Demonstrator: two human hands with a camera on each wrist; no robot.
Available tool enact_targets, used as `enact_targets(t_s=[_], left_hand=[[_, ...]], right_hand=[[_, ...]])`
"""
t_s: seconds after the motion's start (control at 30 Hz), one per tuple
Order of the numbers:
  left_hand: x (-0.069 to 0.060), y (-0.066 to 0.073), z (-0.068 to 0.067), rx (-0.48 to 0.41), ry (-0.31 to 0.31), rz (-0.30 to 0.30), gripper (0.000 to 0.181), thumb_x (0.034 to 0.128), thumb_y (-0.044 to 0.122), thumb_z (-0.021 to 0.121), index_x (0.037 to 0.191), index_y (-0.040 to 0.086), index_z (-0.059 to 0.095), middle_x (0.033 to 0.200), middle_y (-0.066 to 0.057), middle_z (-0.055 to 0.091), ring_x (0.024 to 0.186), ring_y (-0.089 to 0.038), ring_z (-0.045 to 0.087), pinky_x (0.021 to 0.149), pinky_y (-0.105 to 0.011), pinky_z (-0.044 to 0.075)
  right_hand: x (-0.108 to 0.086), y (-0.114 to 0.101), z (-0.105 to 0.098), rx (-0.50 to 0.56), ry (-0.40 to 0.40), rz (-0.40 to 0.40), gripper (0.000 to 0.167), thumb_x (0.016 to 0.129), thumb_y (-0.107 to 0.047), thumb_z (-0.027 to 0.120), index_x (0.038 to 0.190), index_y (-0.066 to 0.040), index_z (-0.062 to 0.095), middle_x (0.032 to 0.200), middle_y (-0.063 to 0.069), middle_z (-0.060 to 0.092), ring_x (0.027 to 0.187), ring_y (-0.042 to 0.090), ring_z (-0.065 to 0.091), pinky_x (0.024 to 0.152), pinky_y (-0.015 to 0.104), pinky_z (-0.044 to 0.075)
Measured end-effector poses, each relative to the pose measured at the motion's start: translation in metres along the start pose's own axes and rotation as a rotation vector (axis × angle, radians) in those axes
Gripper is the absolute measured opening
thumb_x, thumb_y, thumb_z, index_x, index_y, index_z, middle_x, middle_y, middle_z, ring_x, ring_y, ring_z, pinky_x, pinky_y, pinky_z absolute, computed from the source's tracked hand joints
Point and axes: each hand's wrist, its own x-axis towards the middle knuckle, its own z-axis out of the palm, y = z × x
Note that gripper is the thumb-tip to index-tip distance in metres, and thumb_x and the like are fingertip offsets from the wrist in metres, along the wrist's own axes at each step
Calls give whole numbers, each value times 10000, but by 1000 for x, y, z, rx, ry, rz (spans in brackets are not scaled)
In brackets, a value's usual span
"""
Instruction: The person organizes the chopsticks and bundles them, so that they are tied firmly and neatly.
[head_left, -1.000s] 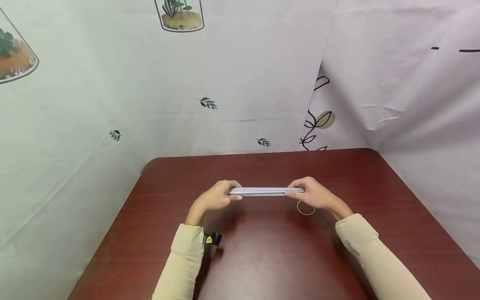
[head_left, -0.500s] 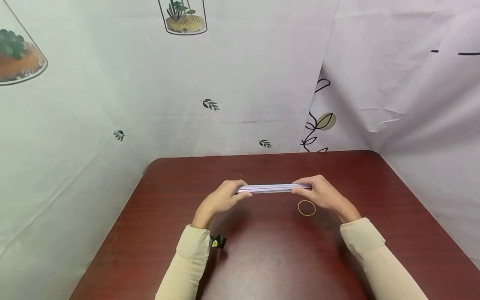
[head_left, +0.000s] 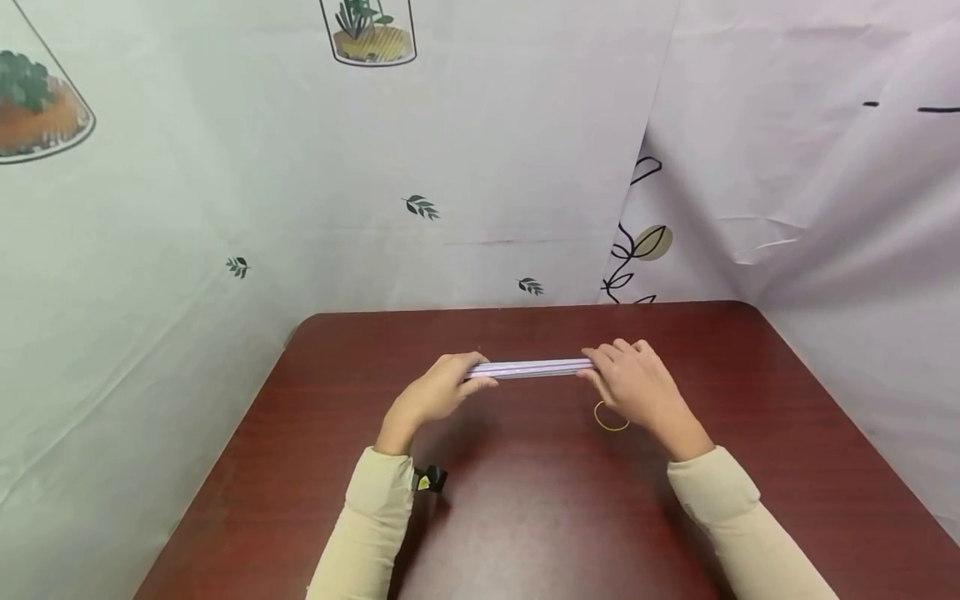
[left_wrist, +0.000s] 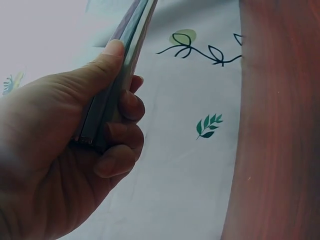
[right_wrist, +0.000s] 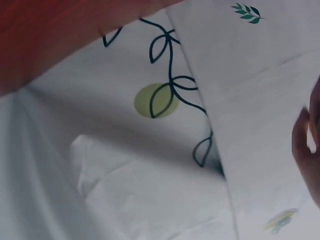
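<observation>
A long, slim bundle of thin, straight pale pieces [head_left: 534, 368], whitish, lilac and bluish in layers, is held level above the table; their exact kind cannot be made out. My left hand [head_left: 433, 393] grips its left end, thumb on the near side. In the left wrist view, the fingers of the left hand [left_wrist: 75, 130] curl round the layered end of the bundle [left_wrist: 131, 42]. At the other end, my right hand [head_left: 637, 387] pinches the bundle between thumb and fingers. Only part of the right hand [right_wrist: 307, 150] shows at the right wrist view's edge. Below it, a yellow rubber band [head_left: 611, 417] lies on the table, partly hidden.
The dark red-brown table [head_left: 525, 500] has rounded far corners. White cloth walls [head_left: 510, 167] printed with leaves and plants stand behind it and along both sides. A small black device [head_left: 433, 478] sits at the left cuff.
The bundle has risen slightly, after shifting right and then back a little left. My right hand has turned, its fingers now higher and bunched near the bundle's right end.
</observation>
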Motion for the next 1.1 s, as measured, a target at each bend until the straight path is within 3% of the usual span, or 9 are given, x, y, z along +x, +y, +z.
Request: enact_targets(t_s=[0.17,0.37,0.5,0.7,0.77,0.87,1.0,1.1], left_hand=[[-2,4,-6,-23,46,-22,201,925,226,708,1037,72,645,828,40,608,743,-111,538,718,-289,463],[-4,15,-11,-43,76,1,213,931,212,702,1066,59,641,871,18,628,770,-123,549,738,-302,472],[-4,21,-12,-50,94,10,219,919,215,714,1065,67,645,874,26,628,771,-114,548,736,-296,470],[0,27,-6,-34,90,47,212,906,184,723,1042,43,644,883,0,638,774,-127,557,740,-303,478],[1,30,-3,28,89,54,221,920,208,706,1045,43,630,915,-12,635,806,-145,569,765,-317,488],[-1,37,-1,217,124,62,255,943,276,674,1053,56,607,935,-35,621,832,-199,586,766,-354,501],[-5,48,0,566,219,52,356,962,419,610,1077,83,609,934,-54,623,833,-257,583,738,-380,482],[-6,58,1,711,304,37,413,967,475,579,1138,101,616,1049,-64,620,945,-266,562,801,-398,451]], right_hand=[[5,-16,8,-135,182,25,522,1006,-405,409,1168,24,659,924,159,650,807,346,575,739,509,434],[12,-26,17,-158,369,26,519,998,-420,471,1147,45,647,879,187,607,776,380,544,794,548,440],[14,-26,22,-138,474,-4,489,1006,-418,484,1094,30,658,816,173,575,695,382,496,693,517,428],[12,-23,29,-184,569,-43,563,1013,-513,426,823,-2,564,681,117,473,564,345,412,505,461,319],[11,-19,30,-188,601,-53,573,1016,-515,413,770,-11,533,656,107,449,538,334,388,485,449,293],[11,-14,30,-190,645,-73,577,1019,-508,406,742,-16,526,637,98,432,508,317,357,462,431,263],[16,-10,28,-191,679,-111,588,1029,-502,381,725,-19,520,626,90,413,487,293,321,440,398,220],[21,-9,25,-203,705,-121,593,1031,-503,377,718,-22,526,618,84,409,478,282,313,431,379,201]])
